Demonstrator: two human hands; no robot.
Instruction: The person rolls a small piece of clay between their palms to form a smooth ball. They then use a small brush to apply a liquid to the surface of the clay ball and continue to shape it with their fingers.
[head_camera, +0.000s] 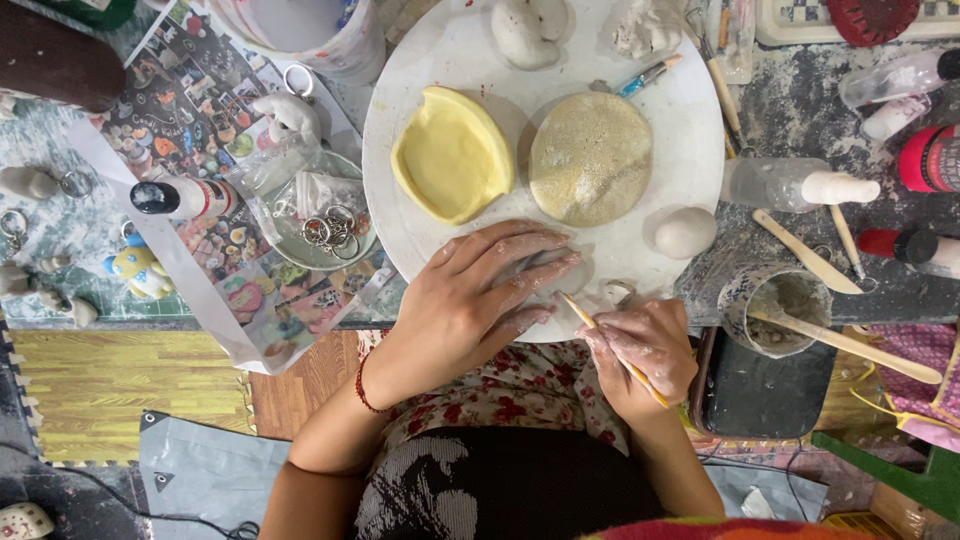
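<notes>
A cluttered desk (800, 110) carries a large round white board (470, 40), the biggest thing in the work area, with its near edge just in front of the person. On the board lie a yellow shallow dish-shaped mould (452, 153) on the left and, just beside it on the right, a round flat speckled sponge-like disc (590, 157). The left hand (470, 300) lies flat with its fingers spread over a small piece of pale clay (562, 275) at the board's near edge, pressing it down; the clay is mostly hidden under the fingers. The right hand (645, 345), smeared with clay, grips a thin wooden stick tool (610, 345) like a pencil, its tip pointing at the clay beside the left fingertips. A small smooth clay ball (685, 232) rests on the board's right edge, near the right hand.
</notes>
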